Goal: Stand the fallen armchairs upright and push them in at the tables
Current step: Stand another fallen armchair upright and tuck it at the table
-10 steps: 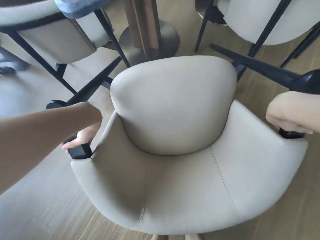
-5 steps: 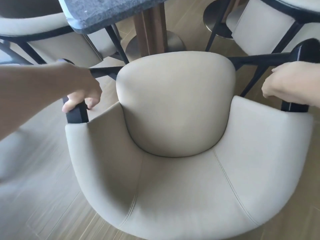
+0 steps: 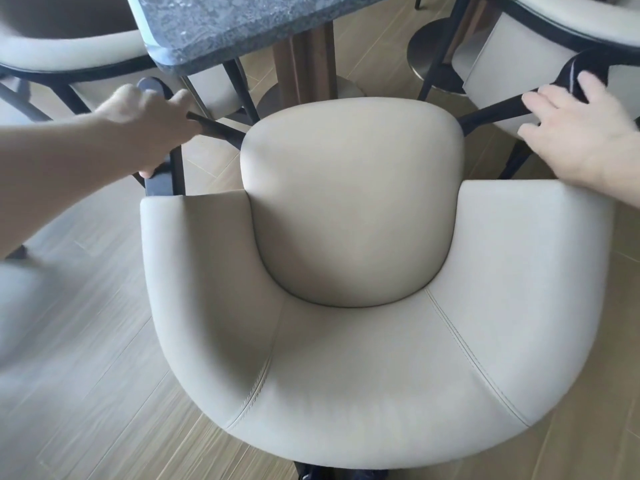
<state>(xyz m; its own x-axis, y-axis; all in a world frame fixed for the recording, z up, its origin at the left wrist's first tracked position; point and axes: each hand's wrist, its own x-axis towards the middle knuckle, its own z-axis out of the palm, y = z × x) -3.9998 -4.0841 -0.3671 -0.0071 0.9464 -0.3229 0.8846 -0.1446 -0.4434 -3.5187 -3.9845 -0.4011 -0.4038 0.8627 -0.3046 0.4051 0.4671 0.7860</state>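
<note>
armchair [image 3: 349,271] legs hidden, left hand [image 3: 152,116] blurred, table [image 3: 242,26] cropped

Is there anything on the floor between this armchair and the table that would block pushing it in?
Nothing visible blocks it. Bare floor lies between the armchair and the table; the table's pedestal stands further in. Neighbouring chairs flank both sides.

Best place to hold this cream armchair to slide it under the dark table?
Grip the armchair by its two black arm rails, from behind, one hand per side. The left hand already holds one; the right hand rests open by the other. The padded shell offers no edge.
</note>
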